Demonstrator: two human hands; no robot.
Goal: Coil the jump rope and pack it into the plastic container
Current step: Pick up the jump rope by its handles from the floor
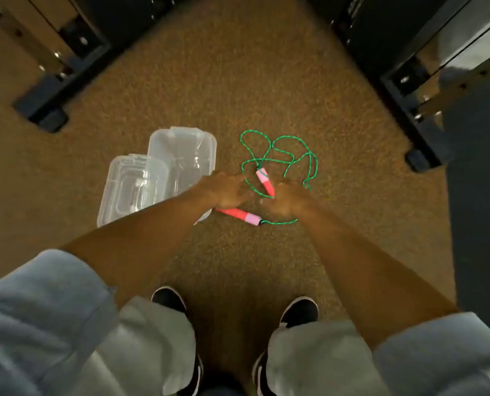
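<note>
A green jump rope [278,150] lies in loose tangled loops on the brown carpet. It has two pink-and-red handles. One handle [265,182] lies between my hands. The other handle [239,215] rests on the carpet just below my left hand. My left hand [226,190] hovers over the rope with its fingers spread and holds nothing. The fingertips of my right hand [288,201] touch the lower end of the upper handle; a grip is not discernible. A clear plastic container [182,155] stands to the left, and its clear lid [132,190] leans against it.
Dark furniture bases and legs stand at the back left [46,110] and back right [415,158]. A dark panel [478,195] runs along the right edge. My two dark shoes [169,300] stand on the carpet below the hands.
</note>
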